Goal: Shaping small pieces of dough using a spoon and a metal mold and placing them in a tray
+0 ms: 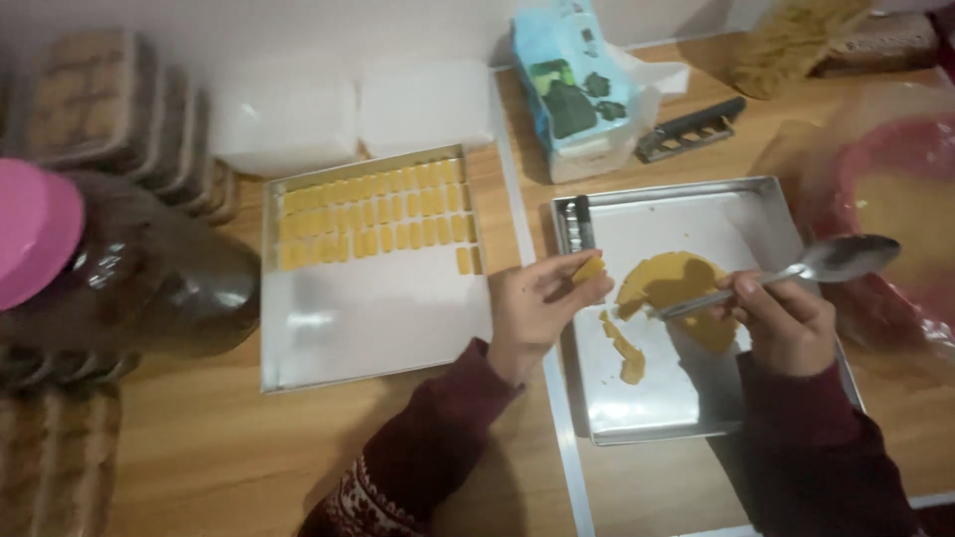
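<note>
My left hand point(537, 310) pinches a small yellow dough piece point(589, 268) over the left edge of the right metal tray point(657, 413). My right hand point(786, 320) grips a metal spoon point(831, 261) by its middle, bowl pointing right, handle tip touching the flat round yellow dough sheet point(671, 283) on that tray. Cut dough scraps point(625, 350) lie below the sheet. The left metal tray point(368, 328) holds several rows of small yellow dough rectangles point(373, 214) along its far side.
A metal cutter point(577, 223) rests in the right tray's far left corner. A tissue pack point(574, 85) and a knife point(691, 129) lie beyond. A brown bottle with a pink cap point(119, 268) stands at left beside stacked boxes point(99, 104). A red plastic bag point(895, 214) sits right.
</note>
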